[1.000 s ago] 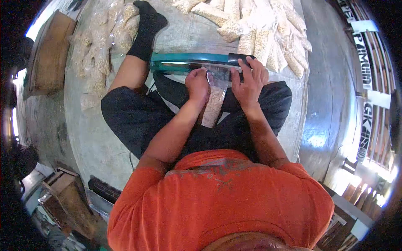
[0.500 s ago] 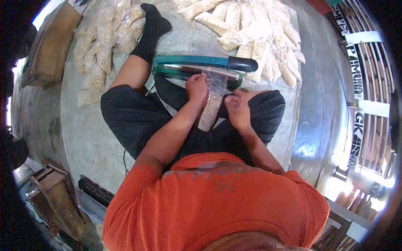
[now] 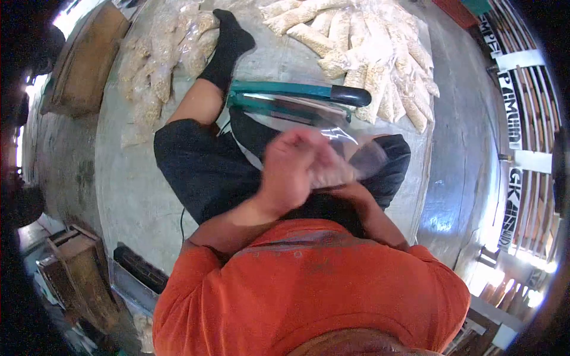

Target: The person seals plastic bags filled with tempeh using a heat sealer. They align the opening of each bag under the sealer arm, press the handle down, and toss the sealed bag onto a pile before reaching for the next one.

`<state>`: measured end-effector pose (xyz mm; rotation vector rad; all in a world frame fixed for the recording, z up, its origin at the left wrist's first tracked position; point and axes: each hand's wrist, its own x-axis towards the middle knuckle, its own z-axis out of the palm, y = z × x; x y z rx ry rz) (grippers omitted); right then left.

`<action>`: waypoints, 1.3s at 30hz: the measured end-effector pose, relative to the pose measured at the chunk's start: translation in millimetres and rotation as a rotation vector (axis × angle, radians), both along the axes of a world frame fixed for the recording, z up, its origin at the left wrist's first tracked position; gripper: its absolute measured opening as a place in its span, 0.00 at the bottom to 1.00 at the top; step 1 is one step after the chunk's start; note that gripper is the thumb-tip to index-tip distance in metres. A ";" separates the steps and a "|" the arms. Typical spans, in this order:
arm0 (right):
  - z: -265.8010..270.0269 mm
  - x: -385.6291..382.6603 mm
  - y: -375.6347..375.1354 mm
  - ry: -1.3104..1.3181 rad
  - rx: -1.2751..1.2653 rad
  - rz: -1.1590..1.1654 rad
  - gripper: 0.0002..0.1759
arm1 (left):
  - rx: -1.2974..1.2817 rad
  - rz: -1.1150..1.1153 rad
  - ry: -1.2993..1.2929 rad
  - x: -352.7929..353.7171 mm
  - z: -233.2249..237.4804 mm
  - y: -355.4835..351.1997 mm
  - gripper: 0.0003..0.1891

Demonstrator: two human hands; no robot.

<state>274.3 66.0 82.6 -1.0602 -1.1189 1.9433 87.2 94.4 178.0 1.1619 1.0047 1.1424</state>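
1. The left hand (image 3: 291, 166) is curled into a fist around a clear plastic bag (image 3: 347, 166) of pale grain, held in front of the chest above the lap. Motion blur smears both.
2. The bag's long axis runs roughly left to right. Its filled end points to the person's right and its empty clear top (image 3: 332, 135) lifts towards the sealer. The blur hides the exact tilt.
3. The right hand (image 3: 354, 185) is mostly hidden under the bag and the left hand, so its grip cannot be told.
4. The teal sealer (image 3: 279, 98) lies crosswise just beyond the knees, with its black handle (image 3: 350, 95) at the right and its arm raised.
5. The person sits on a grey concrete slab (image 3: 130, 190), one leg stretched out in a black sock (image 3: 228, 47).
6. Heaps of filled bags lie on the slab, one to the left (image 3: 157, 65) and one beyond the sealer to the right (image 3: 368, 47).
7. A wooden box (image 3: 89, 59) stands at the left edge, a wooden crate (image 3: 83, 279) lower left, and a lettered banner (image 3: 512, 83) hangs at the right.
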 end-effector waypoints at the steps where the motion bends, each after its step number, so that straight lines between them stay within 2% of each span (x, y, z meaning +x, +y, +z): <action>1: -0.5 6.9 -2.8 -0.278 0.208 0.154 0.42 | -0.035 0.083 -0.230 -14.6 -6.6 6.8 0.14; 2: -1.0 13.8 -5.9 -0.515 0.407 0.278 0.41 | -0.052 0.166 -0.477 -29.3 -13.2 13.3 0.20; 4: 19.7 2.4 -0.4 -0.223 0.006 0.258 0.38 | -0.138 0.244 -0.871 -48.8 -37.3 17.8 0.31; 5: 20.2 -1.6 -0.1 -0.269 0.072 0.205 0.29 | -0.229 0.255 -1.039 -53.7 -54.7 15.9 0.38; 6: 24.5 -7.4 0.8 -0.263 0.080 0.220 0.29 | -0.382 0.233 -1.088 -54.1 -83.2 1.8 0.43; 7: 33.9 -13.8 4.1 -0.339 -0.063 0.222 0.27 | -0.546 0.185 -1.246 -48.7 -119.9 -12.1 0.46; 8: 44.4 -19.1 5.8 -0.419 -0.209 0.225 0.26 | -0.678 0.196 -1.456 -39.6 -121.9 -21.6 0.39; 9: 55.7 -22.9 1.8 -0.422 -0.197 0.160 0.24 | -0.676 0.161 -1.346 -41.6 -136.6 -21.0 0.39; 10: 59.4 -21.8 -4.3 -0.428 -0.208 0.191 0.24 | -0.680 0.136 -1.239 -44.6 -144.9 -19.5 0.40; 11: 62.2 -16.2 -9.5 -0.362 -0.165 0.183 0.21 | -0.677 0.175 -1.255 -48.9 -153.4 -19.4 0.40; 12: 67.3 -10.2 -11.0 -0.294 -0.117 0.180 0.18 | -0.671 0.114 -1.232 -53.7 -155.8 -14.3 0.33; 13: 85.9 -5.3 -9.1 -0.402 -0.064 0.259 0.18 | -0.656 0.051 -1.206 -59.0 -155.8 -9.6 0.27; 14: 81.7 7.2 -7.0 -0.402 -0.057 0.297 0.18 | -0.633 0.084 -1.217 -60.7 -154.2 -6.2 0.27; 16: 60.8 32.1 -6.3 -0.364 -0.099 0.273 0.20 | -0.637 0.316 -1.013 -56.8 -140.6 -1.9 0.18; 17: 51.1 35.0 -7.4 -0.366 -0.094 0.292 0.20 | -0.541 0.356 -0.933 -58.4 -124.9 -2.1 0.14; 19: 41.2 32.3 -3.4 -0.588 -0.007 0.243 0.18 | -0.426 0.418 -0.883 -52.0 -108.0 -3.2 0.12; 20: 37.9 31.2 -1.8 -0.583 -0.002 0.259 0.18 | -0.327 0.467 -0.823 -50.4 -104.7 -6.0 0.10; 22: 40.1 13.9 1.8 -0.650 0.072 0.391 0.18 | -0.278 0.456 -0.730 -55.7 -105.9 -10.8 0.13; 26: 23.5 -7.5 12.3 -0.490 0.165 0.489 0.18 | -0.143 0.507 -0.472 -80.9 -98.0 -31.3 0.18; 28: 24.6 -9.3 21.1 -0.479 0.134 0.608 0.21 | -0.141 0.317 -0.724 -116.0 -60.7 -48.6 0.18; 30: 18.9 -2.0 27.0 -0.293 -0.062 0.563 0.26 | -0.212 0.116 -0.846 -167.7 -42.1 -80.8 0.26; 32: 16.9 14.3 41.9 -0.435 0.142 0.599 0.29 | -0.360 -0.065 -0.940 -220.0 -18.9 -124.3 0.31; 34: 2.1 42.2 63.2 -0.636 0.169 0.458 0.27 | -0.321 0.002 -0.862 -260.6 -2.5 -170.0 0.35; 35: -7.5 63.7 79.0 -0.636 0.168 0.429 0.27 | -0.321 0.029 -0.796 -283.7 -1.3 -191.5 0.36; 36: -18.3 85.0 95.5 -0.658 0.103 0.299 0.26 | -0.350 0.057 -0.674 -308.3 -13.1 -207.8 0.36; 37: -23.4 101.6 104.4 -0.678 0.032 0.158 0.26 | -0.442 0.472 -0.475 -308.1 -10.2 -211.0 0.33; 38: -8.0 100.5 104.7 -0.657 0.138 0.003 0.25 | -0.510 0.863 -0.250 -297.9 -7.7 -215.2 0.31; 39: -11.2 122.7 122.6 -0.829 0.265 0.042 0.20 | -0.492 0.880 0.000 -292.2 8.4 -214.0 0.30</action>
